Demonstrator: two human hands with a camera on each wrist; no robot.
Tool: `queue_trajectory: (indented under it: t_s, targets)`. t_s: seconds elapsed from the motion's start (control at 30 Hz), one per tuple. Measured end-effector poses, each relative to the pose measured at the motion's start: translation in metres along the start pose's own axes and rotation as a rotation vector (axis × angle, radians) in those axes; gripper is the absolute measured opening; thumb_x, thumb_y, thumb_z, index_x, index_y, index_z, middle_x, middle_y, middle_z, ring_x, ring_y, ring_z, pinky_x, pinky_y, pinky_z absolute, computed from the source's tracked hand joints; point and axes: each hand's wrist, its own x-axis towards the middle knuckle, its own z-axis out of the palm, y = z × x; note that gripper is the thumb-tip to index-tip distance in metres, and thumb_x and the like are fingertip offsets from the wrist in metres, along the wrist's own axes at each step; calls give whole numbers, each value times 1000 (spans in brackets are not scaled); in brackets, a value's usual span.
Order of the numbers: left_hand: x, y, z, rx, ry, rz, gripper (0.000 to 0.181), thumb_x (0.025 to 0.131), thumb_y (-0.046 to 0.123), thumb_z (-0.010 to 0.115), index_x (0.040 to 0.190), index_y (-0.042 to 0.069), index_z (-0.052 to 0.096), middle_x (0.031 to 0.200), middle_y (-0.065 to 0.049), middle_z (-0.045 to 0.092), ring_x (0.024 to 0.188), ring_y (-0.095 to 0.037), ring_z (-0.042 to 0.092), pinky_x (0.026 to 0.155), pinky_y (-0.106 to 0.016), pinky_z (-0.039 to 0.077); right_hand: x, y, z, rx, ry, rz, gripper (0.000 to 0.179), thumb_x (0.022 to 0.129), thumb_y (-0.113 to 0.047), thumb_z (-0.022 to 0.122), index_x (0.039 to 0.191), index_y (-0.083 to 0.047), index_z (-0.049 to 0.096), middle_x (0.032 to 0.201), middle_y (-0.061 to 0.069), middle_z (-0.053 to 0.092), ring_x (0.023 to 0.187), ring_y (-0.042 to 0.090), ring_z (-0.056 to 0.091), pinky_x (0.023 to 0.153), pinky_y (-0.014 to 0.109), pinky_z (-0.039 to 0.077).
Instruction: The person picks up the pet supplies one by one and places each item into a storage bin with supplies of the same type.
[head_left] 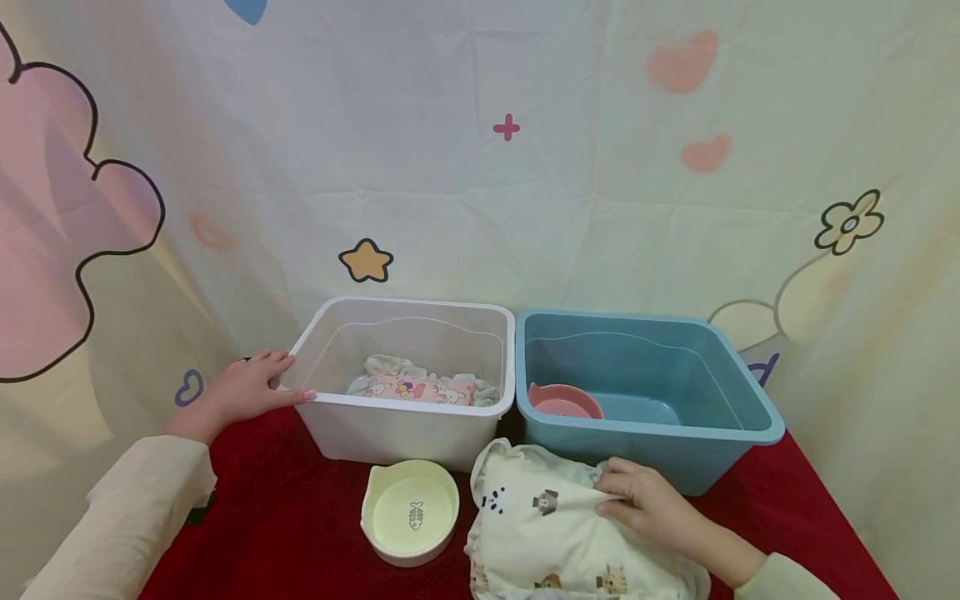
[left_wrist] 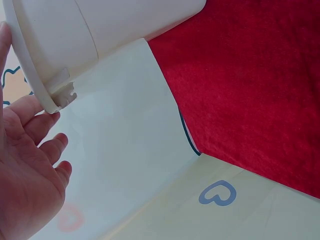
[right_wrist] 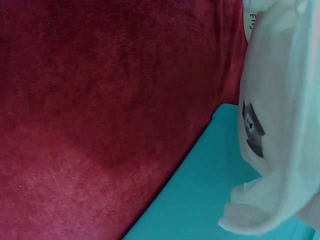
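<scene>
My right hand (head_left: pixel 648 504) pinches the upper right edge of a cream pillow (head_left: pixel 540 533) with animal prints and a frilled border. The pillow lies in front of the blue bin (head_left: pixel 652 432); in the right wrist view the pillow (right_wrist: pixel 270 110) overlaps the bin's side (right_wrist: pixel 210 170), with the right hand mostly hidden. My left hand (head_left: pixel 258 387) rests at the front left corner of a white bin (head_left: pixel 397 433), thumb along the front rim. Its fingers look relaxed against the bin's rim (left_wrist: pixel 31 65) in the left wrist view.
Inside the white bin lies a pink frilled pillow (head_left: pixel 420 390). A pink bowl (head_left: pixel 566 402) sits at the left inside the blue bin. Between the left arm and the cream pillow stands a pale yellow bowl (head_left: pixel 408 508) on red cloth (head_left: pixel 277 517). A printed curtain (head_left: pixel 465 208) hangs behind.
</scene>
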Motion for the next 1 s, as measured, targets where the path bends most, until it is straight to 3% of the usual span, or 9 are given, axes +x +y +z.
queue_trajectory:
  t_s: [0.33, 0.8, 1.0]
  targets:
    - [0, -1, 1, 13, 1, 4, 91, 76, 61, 53, 134, -5, 31, 134, -32, 31, 114, -51, 33, 85, -65, 34, 8, -5, -3, -30, -6, -50, 6, 78, -17, 64, 83, -19, 67, 81, -9, 53, 74, 1, 46, 64, 18, 46]
    - [1, 0, 1, 24, 4, 10, 90, 75, 61, 53, 134, -5, 32, 133, -32, 33, 113, -49, 37, 84, -63, 36, 19, -17, -14, -19, -43, -19, 8, 79, -17, 64, 86, -20, 67, 82, -10, 55, 74, 0, 47, 66, 18, 46]
    - [0, 1, 0, 20, 2, 0, 91, 75, 62, 53, 134, -4, 32, 134, -32, 32, 113, -49, 36, 84, -63, 36, 22, -21, -15, -7, -31, -56, 7, 79, -17, 64, 85, -20, 67, 81, -9, 55, 74, 1, 47, 65, 17, 45]
